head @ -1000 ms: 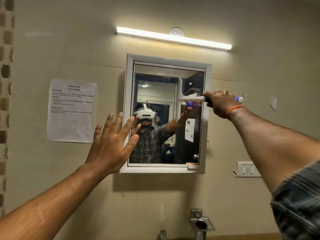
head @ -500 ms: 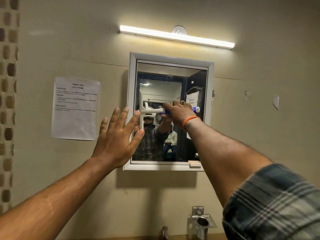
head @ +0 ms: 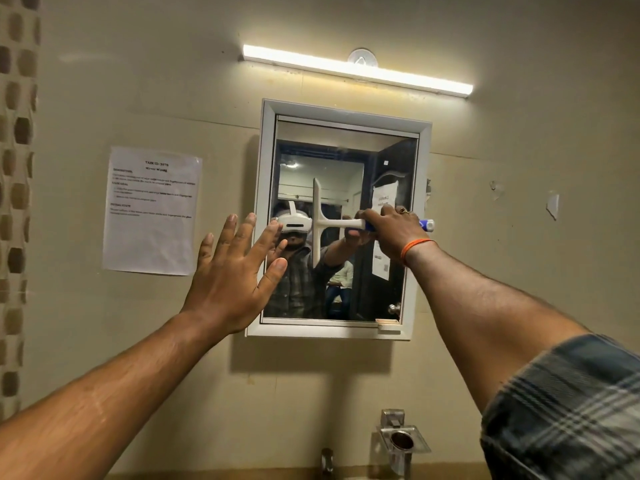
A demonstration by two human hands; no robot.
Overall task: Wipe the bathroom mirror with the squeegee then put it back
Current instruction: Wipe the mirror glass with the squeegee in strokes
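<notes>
The wall mirror (head: 346,147) has a white frame and hangs straight ahead. A white squeegee (head: 317,220) with a blue handle lies against the glass, its blade upright near the middle of the mirror. My right hand (head: 394,233) is shut on the handle and wears an orange wrist band. My left hand (head: 230,275) is flat and open, fingers spread, over the mirror's left frame edge and lower left glass. The glass reflects a person wearing a headset.
A printed paper sheet (head: 152,209) is stuck to the wall left of the mirror. A lit tube light (head: 356,71) runs above it. Below are a metal holder (head: 403,439) and a tap top (head: 327,460). Mosaic tiles (head: 17,168) line the far left.
The squeegee swept from the mirror's right edge to its left edge, then came back to the middle. My left hand has stayed at the frame's left side.
</notes>
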